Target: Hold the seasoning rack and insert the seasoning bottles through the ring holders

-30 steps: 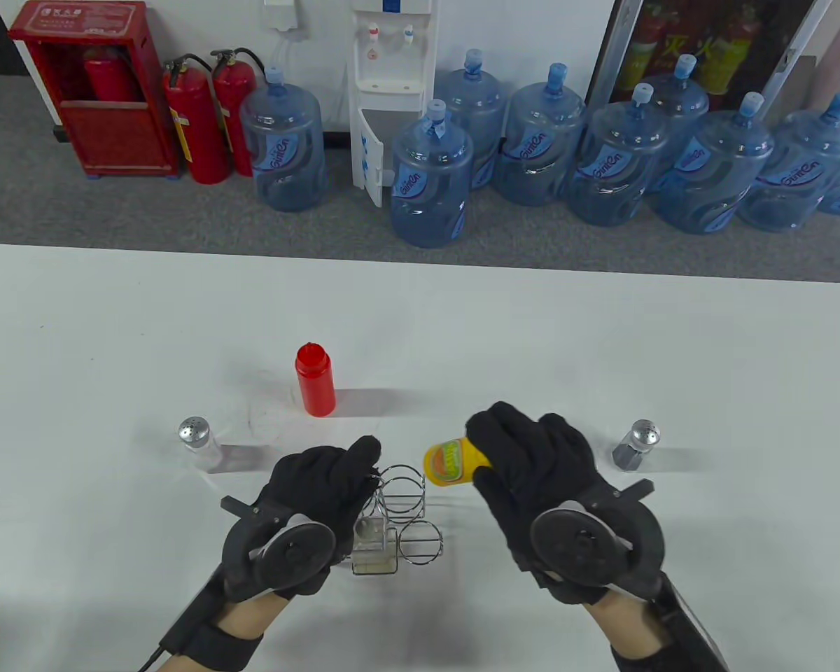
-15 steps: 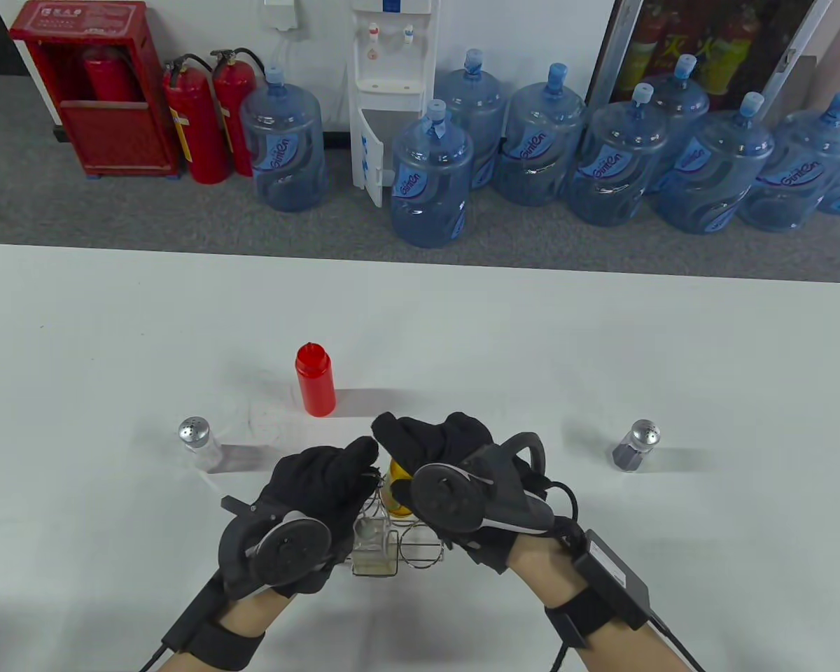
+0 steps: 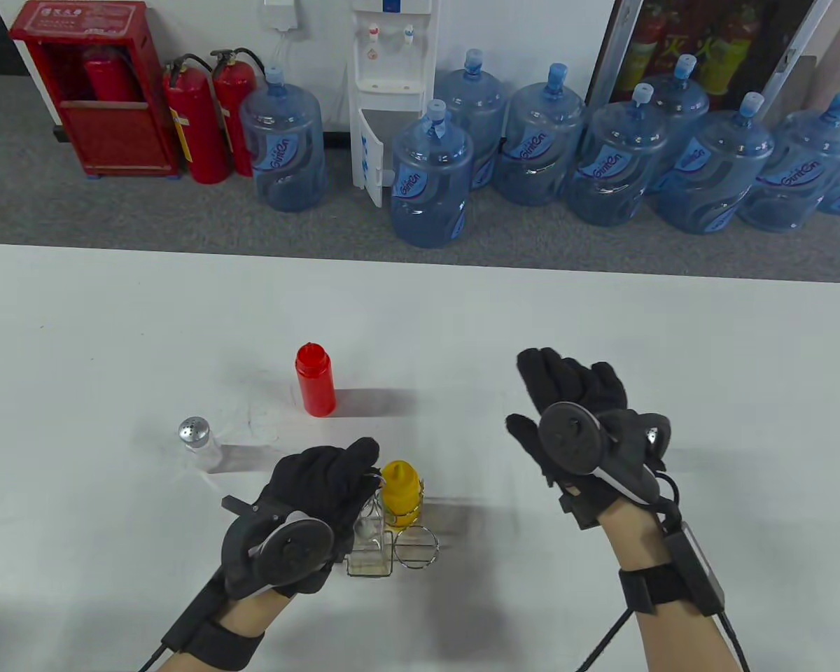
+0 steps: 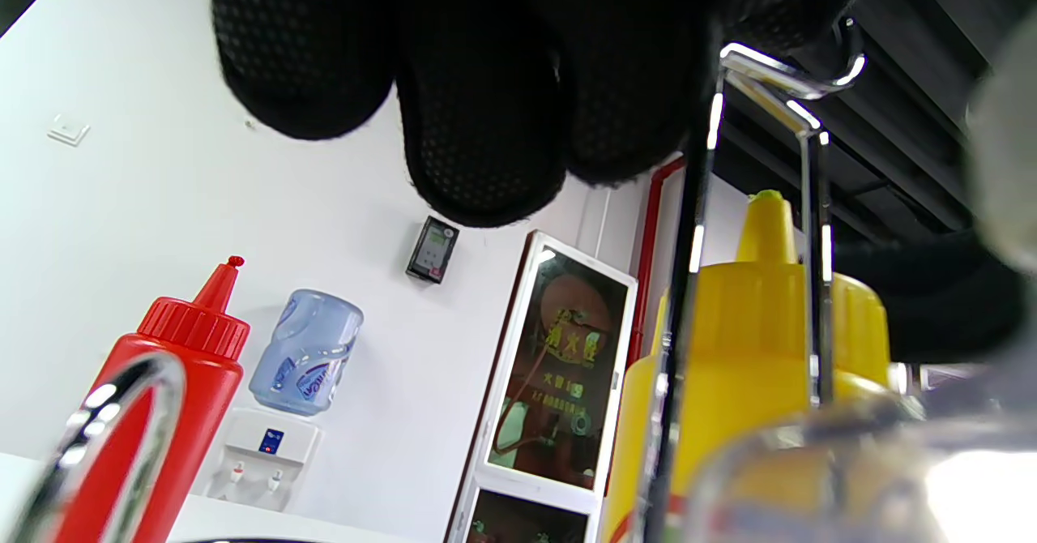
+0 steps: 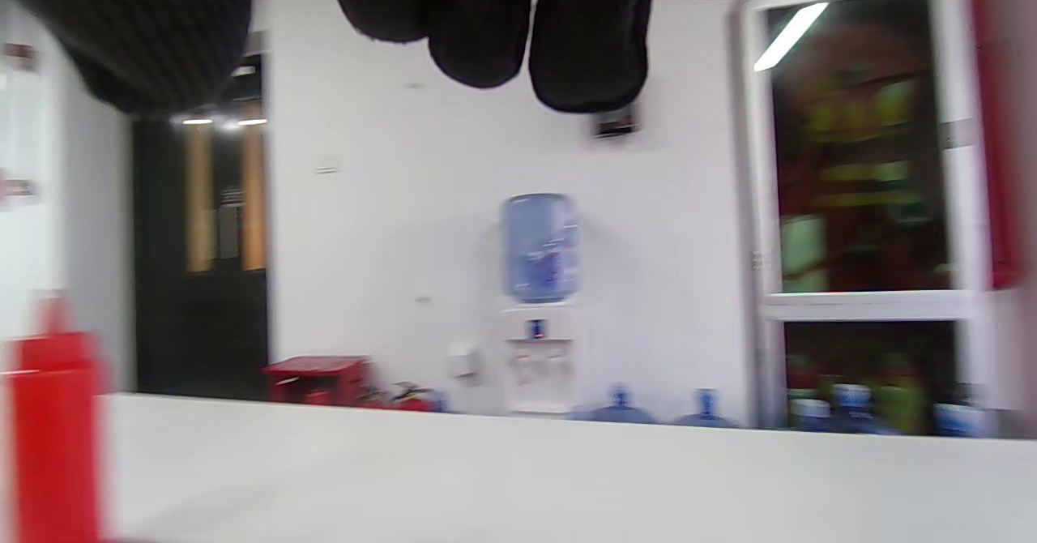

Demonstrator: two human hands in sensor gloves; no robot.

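Observation:
The wire seasoning rack stands near the table's front edge. My left hand grips its top handle from the left. A yellow squeeze bottle stands upright in the rack's back ring; it also shows in the left wrist view. A clear glass bottle sits in the front left ring, and the front right ring is empty. My right hand is open and empty, raised to the right of the rack. A red squeeze bottle and a clear metal-capped shaker stand apart on the table.
The red bottle shows in the left wrist view and, blurred, at the right wrist view's left edge. The dark shaker on the right is hidden behind my right hand. Water jugs and fire extinguishers stand on the floor beyond the table.
My right hand set the yellow bottle into the back ring, let go and moved up and to the right. My left hand kept its grip on the rack handle.

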